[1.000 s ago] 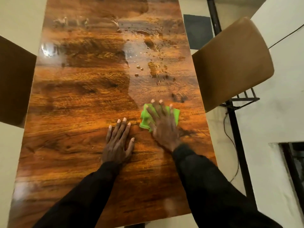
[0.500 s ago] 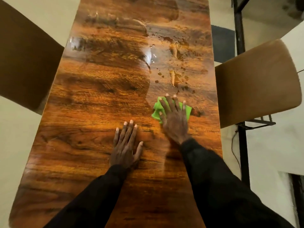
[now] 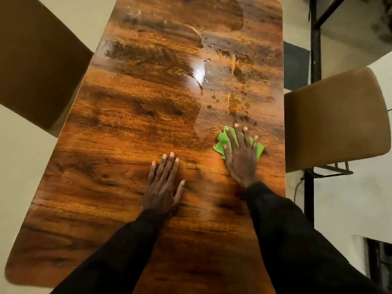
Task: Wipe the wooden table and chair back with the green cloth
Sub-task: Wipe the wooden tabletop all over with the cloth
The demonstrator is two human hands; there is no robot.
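Note:
A glossy wooden table (image 3: 131, 128) fills the middle of the head view. My right hand (image 3: 241, 158) lies flat with spread fingers on the green cloth (image 3: 221, 143), pressing it onto the table near the right edge. My left hand (image 3: 163, 185) rests palm-down on bare wood, to the left of and nearer to me than the cloth. Water drops and streaks (image 3: 228, 90) sit on the table beyond the cloth. A tan chair back (image 3: 337, 122) stands just off the table's right edge, beside my right hand.
A dark brown chair (image 3: 36, 60) stands off the table's left edge. A black metal frame post (image 3: 315, 49) runs down behind the right chair, with a cable on the pale floor (image 3: 347, 198) beneath it. A dark floor patch (image 3: 296, 64) lies at the far right.
My right hand has slid the green cloth to the right, closer to the table's right edge. The camera view has shifted. My left hand has stayed flat on the table.

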